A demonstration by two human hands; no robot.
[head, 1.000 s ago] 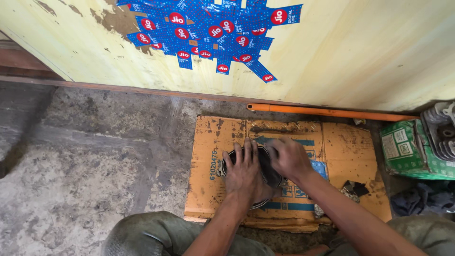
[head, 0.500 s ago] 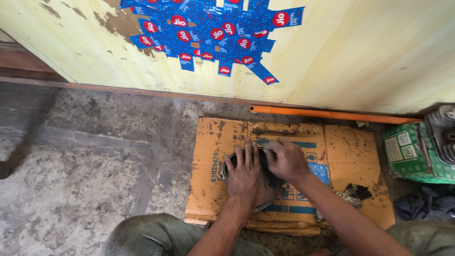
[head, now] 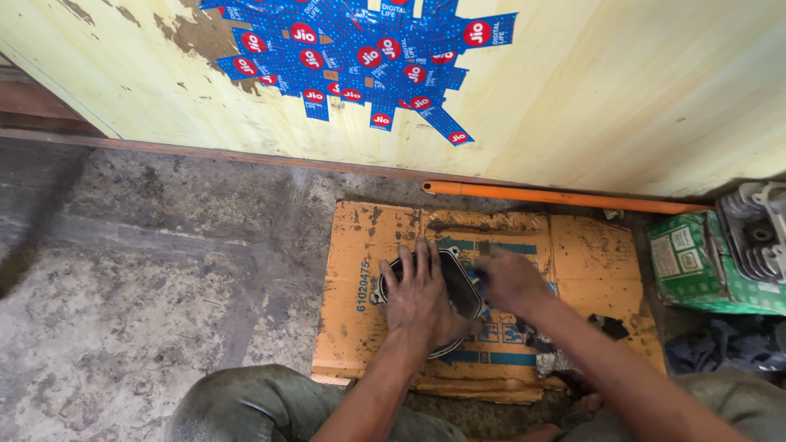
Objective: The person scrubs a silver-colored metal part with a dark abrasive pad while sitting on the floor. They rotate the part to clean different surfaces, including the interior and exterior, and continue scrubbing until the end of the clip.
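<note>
We are pressing a dark round metal cover [head: 455, 282] flat on the stained cardboard sheet [head: 589, 254]. Our left hand [head: 419, 293] is lying on it, fingers spread; our right hand [head: 509, 280] is touching its right edge, grip blurred, so we cannot tell. An orange rod [head: 565, 197], a green box [head: 696, 262] and a finned engine part [head: 757, 232] are lying nearby.

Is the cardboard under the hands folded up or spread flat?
Spread flat: the cardboard lies opened out on the floor, panels side by side.
</note>
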